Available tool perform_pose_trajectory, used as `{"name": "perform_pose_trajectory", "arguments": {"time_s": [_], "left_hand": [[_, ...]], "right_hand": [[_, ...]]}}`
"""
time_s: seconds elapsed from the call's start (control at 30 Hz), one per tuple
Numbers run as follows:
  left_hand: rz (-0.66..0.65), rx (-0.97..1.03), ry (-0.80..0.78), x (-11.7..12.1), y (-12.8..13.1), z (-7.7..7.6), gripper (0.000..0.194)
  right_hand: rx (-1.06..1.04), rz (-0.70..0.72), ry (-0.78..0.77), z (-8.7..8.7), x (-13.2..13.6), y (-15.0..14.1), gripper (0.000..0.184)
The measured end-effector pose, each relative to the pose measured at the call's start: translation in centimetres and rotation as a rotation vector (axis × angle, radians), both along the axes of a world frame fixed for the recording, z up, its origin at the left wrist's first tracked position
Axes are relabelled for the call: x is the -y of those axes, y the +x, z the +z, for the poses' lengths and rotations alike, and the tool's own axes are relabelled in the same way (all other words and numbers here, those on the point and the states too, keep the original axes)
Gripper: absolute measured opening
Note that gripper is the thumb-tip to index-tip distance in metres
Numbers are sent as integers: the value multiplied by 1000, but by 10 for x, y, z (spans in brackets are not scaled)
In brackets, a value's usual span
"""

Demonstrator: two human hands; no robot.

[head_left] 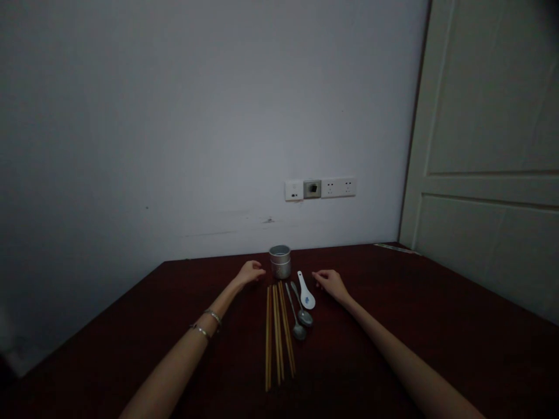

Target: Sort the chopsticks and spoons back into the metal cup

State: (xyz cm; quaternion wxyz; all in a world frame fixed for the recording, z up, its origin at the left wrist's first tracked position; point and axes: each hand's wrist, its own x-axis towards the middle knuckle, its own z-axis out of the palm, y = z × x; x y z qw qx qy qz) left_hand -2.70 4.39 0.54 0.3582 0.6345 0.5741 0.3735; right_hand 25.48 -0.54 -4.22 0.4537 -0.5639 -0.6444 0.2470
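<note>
A small metal cup (280, 261) stands upright near the far edge of a dark red table (393, 326). In front of it lie several wooden chopsticks (277, 334) side by side, two metal spoons (299, 317) and a white ceramic spoon (306, 293). My left hand (250, 272) rests on the table just left of the cup, fingers loosely curled, holding nothing. On the other side, my right hand (329, 281) lies right of the white spoon, fingers relaxed and empty. Two bracelets (207, 325) circle my left wrist.
A white wall rises right behind the table, with a row of power sockets (321, 188) above the cup. A pale door (489, 151) stands at the right, close to the table's far right corner.
</note>
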Motion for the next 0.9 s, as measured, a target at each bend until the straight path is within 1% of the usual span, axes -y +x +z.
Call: {"name": "perform_pose_trajectory", "arguments": {"time_s": [0.07, 0.13, 0.27, 0.37, 0.47, 0.57, 0.77, 0.9], "left_hand": [[-28, -129, -68, 12, -6, 2, 21], [-121, -237, -133, 26, -9, 4, 14], [-317, -398, -231, 51, -5, 7, 18], [-380, -467, -261, 65, 1, 9, 21], [-377, -537, -275, 75, 8, 11, 23], [-352, -595, -255, 82, 11, 10, 26], [-315, -621, -251, 82, 10, 5, 30], [-322, -647, -196, 81, 9, 3, 33]], "right_hand": [[-8, -1, 2, 0, 1, 0, 36], [-5, -2, 10, 0, 2, 0, 36], [20, 4, 12, -2, 2, 0, 38], [25, 10, 3, -4, 0, 1, 38], [38, 7, 1, -6, -2, 2, 38], [58, 10, 10, -8, -3, 3, 39], [77, 11, 8, -7, -3, 2, 39], [96, 10, 28, -5, 0, 2, 38]]}}
